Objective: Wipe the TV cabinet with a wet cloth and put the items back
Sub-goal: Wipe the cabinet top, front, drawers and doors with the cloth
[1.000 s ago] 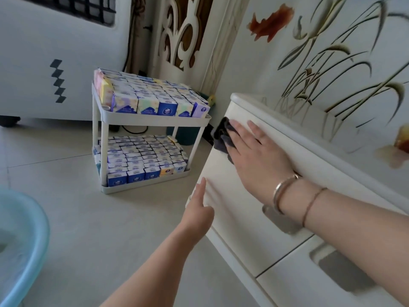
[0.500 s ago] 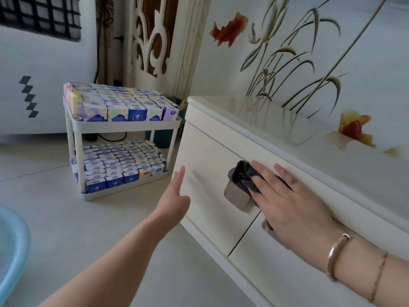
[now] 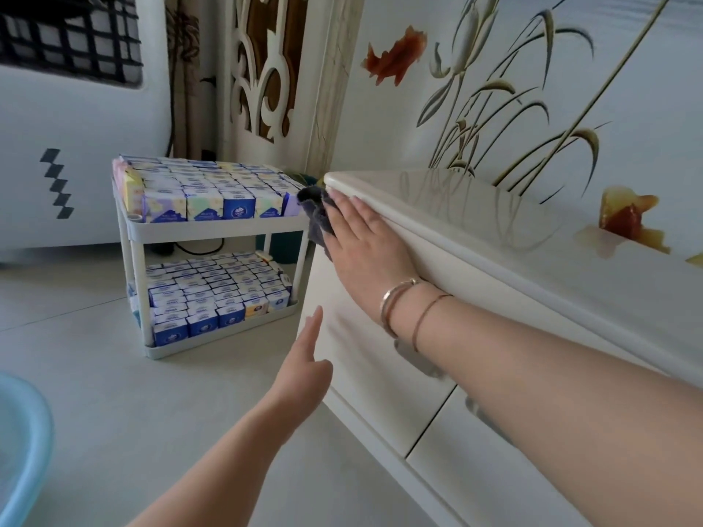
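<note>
Two hands at the cabinet's [image 3: 437, 237] end.
Right hand [image 3: 361, 241], fingers flat, has swept the cloth [image 3: 314, 211] from the handle up to the top corner; left hand [image 3: 304, 378] hovers relaxed, holding nothing. Wiping continues.

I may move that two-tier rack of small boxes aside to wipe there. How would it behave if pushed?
The rack probably slides easily on the smooth tiled floor. Its thin legs and full upper tier suggest it could tip if shoved high. The loose boxes may shift or spill.
</note>
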The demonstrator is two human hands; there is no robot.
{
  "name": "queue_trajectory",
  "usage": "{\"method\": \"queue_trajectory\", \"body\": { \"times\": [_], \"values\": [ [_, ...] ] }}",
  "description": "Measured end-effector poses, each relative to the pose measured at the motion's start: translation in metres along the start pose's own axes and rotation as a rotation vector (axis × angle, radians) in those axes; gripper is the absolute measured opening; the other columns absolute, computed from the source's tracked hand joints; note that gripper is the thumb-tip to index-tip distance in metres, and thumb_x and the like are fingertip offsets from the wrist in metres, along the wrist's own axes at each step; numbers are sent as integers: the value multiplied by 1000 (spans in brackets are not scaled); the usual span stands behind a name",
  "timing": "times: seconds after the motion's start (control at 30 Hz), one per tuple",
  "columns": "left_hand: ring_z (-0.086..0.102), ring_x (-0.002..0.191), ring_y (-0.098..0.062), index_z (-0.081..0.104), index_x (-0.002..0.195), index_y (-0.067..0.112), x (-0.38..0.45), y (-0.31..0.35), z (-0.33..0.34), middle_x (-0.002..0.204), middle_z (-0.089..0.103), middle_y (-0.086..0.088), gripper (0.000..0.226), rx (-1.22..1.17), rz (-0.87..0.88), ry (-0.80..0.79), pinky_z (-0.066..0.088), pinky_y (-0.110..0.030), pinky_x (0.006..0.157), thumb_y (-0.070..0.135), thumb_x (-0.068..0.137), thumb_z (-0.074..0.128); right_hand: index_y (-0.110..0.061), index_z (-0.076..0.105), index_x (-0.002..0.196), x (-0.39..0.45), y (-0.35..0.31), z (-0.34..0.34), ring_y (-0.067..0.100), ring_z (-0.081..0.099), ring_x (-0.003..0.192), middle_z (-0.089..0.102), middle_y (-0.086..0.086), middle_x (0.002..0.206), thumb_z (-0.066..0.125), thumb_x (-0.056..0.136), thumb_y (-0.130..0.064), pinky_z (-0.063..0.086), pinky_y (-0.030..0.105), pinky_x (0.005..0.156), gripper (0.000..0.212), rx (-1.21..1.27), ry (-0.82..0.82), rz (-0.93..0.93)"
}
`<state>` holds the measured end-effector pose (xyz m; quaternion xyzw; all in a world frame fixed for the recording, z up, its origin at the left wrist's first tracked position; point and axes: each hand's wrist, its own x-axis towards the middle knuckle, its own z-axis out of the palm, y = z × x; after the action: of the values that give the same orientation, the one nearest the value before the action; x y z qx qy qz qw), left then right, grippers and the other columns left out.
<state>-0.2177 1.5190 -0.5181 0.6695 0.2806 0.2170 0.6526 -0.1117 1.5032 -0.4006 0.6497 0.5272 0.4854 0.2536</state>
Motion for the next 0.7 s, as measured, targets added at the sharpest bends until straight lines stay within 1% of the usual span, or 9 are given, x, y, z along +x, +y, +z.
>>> {"method": "queue_trajectory", "body": {
  "times": [0.03, 0.1, 0.17, 0.2, 0.27, 0.37, 0.5, 0.6, 0.7],
  "values": [
    [12, 144, -1, 14, 146, 47, -1, -4, 3, 158, 11, 14, 89, 13, -14, 1, 22, -16, 101, -9, 80, 31, -7, 13, 151, -15, 5, -2, 32, -1, 147, 8, 15, 159, 17, 101, -26, -10, 44, 115, 54, 15, 12, 15],
    [8, 145, -4, 14, 146, 47, -3, -5, 9, 158, 10, 15, 88, 34, -33, 9, 21, -18, 101, -9, 80, 31, -6, 16, 150, -59, 18, -7, 33, -1, 146, 7, 17, 158, 19, 99, -25, -9, 46, 117, 55, -2, -34, 15],
    [8, 145, -5, 13, 147, 46, -5, 2, 15, 158, 7, 16, 88, 42, -34, 25, 26, -1, 89, -11, 81, 30, -3, 24, 148, -111, 35, -15, 35, 1, 146, 10, 21, 157, 20, 96, -20, -3, 46, 118, 55, 24, -35, 21],
    [9, 145, -6, 11, 148, 44, -6, 7, 18, 158, 6, 17, 88, 42, -34, 33, 30, 8, 74, -11, 82, 30, -1, 28, 146, -138, 45, -22, 35, 5, 146, 13, 22, 156, 19, 94, -17, 2, 45, 118, 56, 69, -31, 50],
    [8, 145, -5, 8, 148, 44, -9, 16, 24, 158, 1, 19, 88, 52, -22, 51, 34, 6, 53, -12, 83, 30, 5, 33, 143, -189, 62, -35, 36, 11, 145, 18, 24, 155, 21, 89, -15, 11, 45, 117, 59, 150, -65, 96],
    [9, 144, -4, 4, 147, 46, -13, 25, 32, 157, -4, 22, 90, 75, 18, 89, 34, 2, 50, -11, 83, 30, 6, 35, 140, -241, 79, -48, 37, 14, 145, 20, 24, 154, 27, 86, -15, 15, 48, 116, 59, 188, -132, 125],
    [9, 141, -2, 4, 149, 42, -17, 30, 42, 157, -7, 19, 91, 90, 64, 86, 29, 9, 45, -15, 82, 29, 6, 39, 139, -236, 79, -48, 37, 12, 145, 21, 24, 153, 37, 83, -13, 10, 48, 117, 59, 210, -107, 130],
    [2, 146, -7, 5, 148, 43, -19, 33, 48, 157, -8, 19, 91, 131, 83, 92, 29, 10, 49, -15, 82, 30, 1, 44, 137, -189, 65, -36, 33, 18, 144, 29, 20, 152, 21, 90, -14, 8, 44, 117, 55, 189, 7, 108],
    [2, 146, -8, 5, 149, 43, -21, 34, 57, 158, -8, 18, 91, 159, 107, 113, 28, 11, 46, -14, 82, 31, -9, 48, 137, -168, 55, -23, 30, 13, 146, 26, 15, 154, 21, 96, -19, 3, 43, 117, 50, 119, 30, 72]
  ]
}}
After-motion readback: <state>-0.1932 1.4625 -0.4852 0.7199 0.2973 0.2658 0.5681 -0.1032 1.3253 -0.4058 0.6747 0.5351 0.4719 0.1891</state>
